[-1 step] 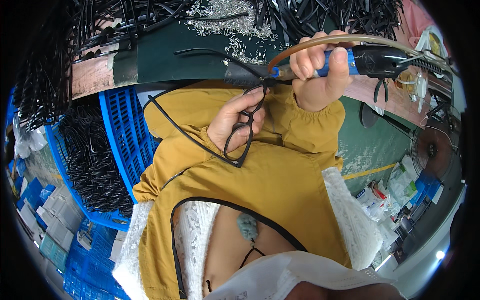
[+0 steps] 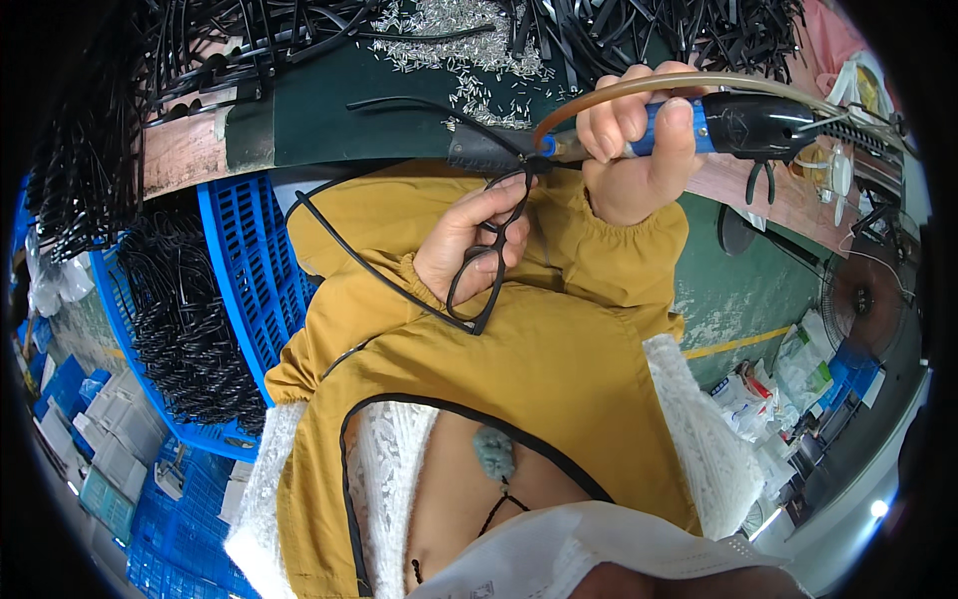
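My left hand [image 2: 467, 240] is closed around a black eyeglass frame [image 2: 491, 290], thumb and fingers pinching it near the bridge and rims. One temple stretches up to the left over the table edge, the other across my yellow sleeve. My right hand [image 2: 639, 150] grips a blue and black powered screwdriver [image 2: 679, 128], held nearly level. Its tip meets the frame's upper hinge corner, next to a dark block [image 2: 487, 148] at the table edge. A brownish tube [image 2: 639, 85] arches from the tip over my fingers. Whether the tip sits on a screw is too small to tell.
Small silvery metal pieces [image 2: 469, 60] lie scattered on the dark green mat [image 2: 339, 110]. Black temples [image 2: 639, 40] are heaped at the back. A blue basket [image 2: 254, 260] full of black frames [image 2: 185, 329] stands at my left. Pliers [image 2: 760, 182] hang at the right, above a fan [image 2: 860, 299].
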Motion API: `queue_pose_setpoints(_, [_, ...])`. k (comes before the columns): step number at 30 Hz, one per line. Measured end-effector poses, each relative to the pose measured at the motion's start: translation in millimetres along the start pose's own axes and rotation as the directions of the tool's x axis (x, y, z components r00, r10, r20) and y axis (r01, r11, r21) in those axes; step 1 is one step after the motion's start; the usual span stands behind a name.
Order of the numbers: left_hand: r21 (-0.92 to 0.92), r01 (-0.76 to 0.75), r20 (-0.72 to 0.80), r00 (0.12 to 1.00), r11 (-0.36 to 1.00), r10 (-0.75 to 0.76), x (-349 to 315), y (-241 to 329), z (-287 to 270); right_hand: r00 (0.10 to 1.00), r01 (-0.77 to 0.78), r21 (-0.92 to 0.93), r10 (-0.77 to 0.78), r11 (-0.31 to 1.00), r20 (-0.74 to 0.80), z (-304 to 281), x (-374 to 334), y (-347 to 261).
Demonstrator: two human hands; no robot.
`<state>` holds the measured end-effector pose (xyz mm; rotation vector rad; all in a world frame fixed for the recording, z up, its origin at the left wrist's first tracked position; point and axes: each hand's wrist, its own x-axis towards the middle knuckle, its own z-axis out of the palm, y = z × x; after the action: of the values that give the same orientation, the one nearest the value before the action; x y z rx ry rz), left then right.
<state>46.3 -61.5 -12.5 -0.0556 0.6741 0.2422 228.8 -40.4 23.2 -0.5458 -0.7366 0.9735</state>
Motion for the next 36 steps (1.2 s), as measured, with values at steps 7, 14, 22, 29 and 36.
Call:
queue_pose_setpoints(7, [0.03, -0.018, 0.037, 0.999, 0.999, 0.016, 1.5, 1.1, -2.0, 0.992, -0.116, -0.036, 0.114, 0.993, -0.062, 1.4, 6.0, 0.2])
queue_pose_setpoints(14, [0.049, -0.04, 0.018, 0.999, 0.998, 0.039, 2.7, -1.5, -5.0, 0.986, -0.075, 0.025, 0.07, 0.997, 0.149, 5.4, 2.4, -3.8])
queue_pose_setpoints(22, [0.041, 0.012, 0.033, 0.999, 0.999, -0.014, 3.4, 1.1, -7.9, 0.976, -0.201, 0.094, 0.19, 0.975, 0.109, 2.0, 3.6, -7.3])
queue_pose_setpoints(29, [0.072, -0.017, -0.003, 1.0, 0.997, 0.018, 2.0, 1.5, -2.3, 0.998, -0.049, -0.019, 0.049, 0.999, -0.028, -1.7, 6.2, -5.7])
queue_pose_setpoints(36, [0.066, -0.007, -0.017, 1.0, 0.998, 0.008, 1.8, 1.1, -1.8, 0.995, -0.098, -0.007, 0.097, 0.995, -0.028, 2.3, -8.7, -4.9])
